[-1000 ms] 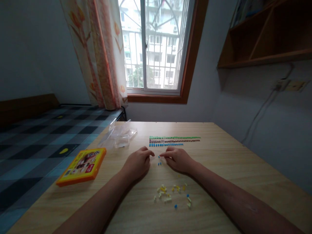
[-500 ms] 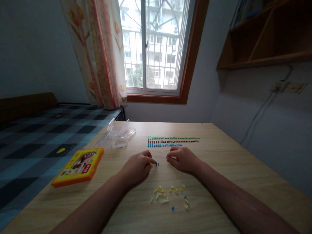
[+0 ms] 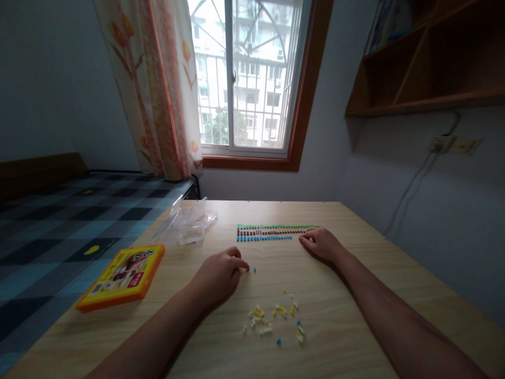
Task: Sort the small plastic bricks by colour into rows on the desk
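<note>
My left hand point(image 3: 219, 273) rests on the table with its fingertips closed together, just left of a tiny blue brick point(image 3: 254, 270). Whatever may be in that pinch is too small to make out. My right hand point(image 3: 321, 244) is at the right end of the row of blue bricks point(image 3: 264, 238), thumb and fingers pinched. Its fingertips hide anything they hold. Behind the blue row run a row of dark brown bricks point(image 3: 272, 232) and a row of green bricks point(image 3: 272, 227); my right hand covers part of the brown row's far end.
Loose yellow and cream pieces point(image 3: 258, 313) lie nearer me, with a blue piece point(image 3: 278, 341) and another blue piece point(image 3: 299, 322) among them. Clear plastic trays point(image 3: 192, 231) stand at the back left. A yellow-orange box point(image 3: 124, 273) lies near the table's left edge.
My right hand has moved right and slightly away from me, to the blue row's end. Only one blue brick shows beside my left fingertips, where two showed before. The view has shifted slightly.
</note>
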Action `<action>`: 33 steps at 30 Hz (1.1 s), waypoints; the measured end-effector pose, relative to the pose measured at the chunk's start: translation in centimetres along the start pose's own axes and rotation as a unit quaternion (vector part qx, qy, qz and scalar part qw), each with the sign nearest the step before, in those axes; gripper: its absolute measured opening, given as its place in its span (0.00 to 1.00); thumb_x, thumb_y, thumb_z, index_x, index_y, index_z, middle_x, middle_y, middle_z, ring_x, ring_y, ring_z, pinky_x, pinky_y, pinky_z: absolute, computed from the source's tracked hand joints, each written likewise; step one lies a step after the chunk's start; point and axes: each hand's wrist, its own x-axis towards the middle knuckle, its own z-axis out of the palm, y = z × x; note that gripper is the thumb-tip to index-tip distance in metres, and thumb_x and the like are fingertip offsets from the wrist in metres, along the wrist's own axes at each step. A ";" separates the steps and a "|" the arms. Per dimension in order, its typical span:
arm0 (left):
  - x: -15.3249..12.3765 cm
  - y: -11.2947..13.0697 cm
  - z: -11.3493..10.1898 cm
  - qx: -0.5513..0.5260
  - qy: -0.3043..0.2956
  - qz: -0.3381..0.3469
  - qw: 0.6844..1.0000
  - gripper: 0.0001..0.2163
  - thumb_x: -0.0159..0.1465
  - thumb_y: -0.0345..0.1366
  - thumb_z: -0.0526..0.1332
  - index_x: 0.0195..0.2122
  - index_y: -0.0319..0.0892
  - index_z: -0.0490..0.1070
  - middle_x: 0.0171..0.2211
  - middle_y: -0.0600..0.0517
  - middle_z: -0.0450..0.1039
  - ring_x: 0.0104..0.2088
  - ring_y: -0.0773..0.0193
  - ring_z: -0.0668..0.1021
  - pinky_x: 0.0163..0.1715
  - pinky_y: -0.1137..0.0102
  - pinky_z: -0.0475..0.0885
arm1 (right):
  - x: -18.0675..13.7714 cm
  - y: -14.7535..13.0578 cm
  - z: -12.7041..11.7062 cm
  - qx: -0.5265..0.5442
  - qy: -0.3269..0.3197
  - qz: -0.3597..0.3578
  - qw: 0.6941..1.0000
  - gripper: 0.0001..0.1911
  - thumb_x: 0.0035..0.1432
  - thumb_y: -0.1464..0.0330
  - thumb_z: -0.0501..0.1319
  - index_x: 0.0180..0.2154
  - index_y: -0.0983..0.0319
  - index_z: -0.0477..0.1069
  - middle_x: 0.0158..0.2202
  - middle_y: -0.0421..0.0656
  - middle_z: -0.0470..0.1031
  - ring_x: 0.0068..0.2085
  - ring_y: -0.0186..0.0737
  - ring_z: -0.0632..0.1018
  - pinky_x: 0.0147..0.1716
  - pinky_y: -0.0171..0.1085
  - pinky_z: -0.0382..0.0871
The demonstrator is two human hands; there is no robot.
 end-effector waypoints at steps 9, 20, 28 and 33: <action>0.0 0.0 0.2 0.007 0.001 -0.002 1.000 0.15 0.63 0.31 0.54 0.40 0.51 0.81 0.42 0.51 0.75 0.35 0.65 0.78 0.38 0.69 0.70 | 0.5 -0.6 1.3 0.022 0.011 0.002 1.000 0.16 0.64 0.63 0.55 0.39 0.60 0.81 0.37 0.45 0.81 0.37 0.40 0.79 0.38 0.35 0.68; 0.2 -0.1 0.3 0.022 0.000 -0.001 1.000 0.17 0.63 0.31 0.53 0.43 0.53 0.80 0.44 0.51 0.74 0.34 0.66 0.77 0.37 0.69 0.70 | 0.6 -0.7 1.5 0.043 0.015 0.011 0.999 0.15 0.63 0.63 0.56 0.38 0.59 0.81 0.40 0.46 0.82 0.40 0.41 0.79 0.41 0.36 0.70; 0.2 0.0 0.7 0.033 -0.005 0.001 0.999 0.17 0.66 0.34 0.52 0.48 0.55 0.78 0.50 0.49 0.72 0.38 0.63 0.78 0.42 0.67 0.71 | 0.6 -0.9 1.3 0.051 0.035 0.008 0.998 0.15 0.63 0.64 0.56 0.38 0.60 0.81 0.39 0.46 0.82 0.39 0.42 0.79 0.40 0.36 0.70; 0.7 0.4 1.5 0.040 -0.010 0.009 0.999 0.18 0.67 0.34 0.51 0.53 0.57 0.74 0.50 0.49 0.72 0.41 0.59 0.78 0.43 0.66 0.71 | 0.7 -3.9 1.7 0.067 0.043 -0.029 0.996 0.13 0.62 0.66 0.57 0.38 0.60 0.81 0.36 0.45 0.81 0.36 0.39 0.78 0.38 0.35 0.68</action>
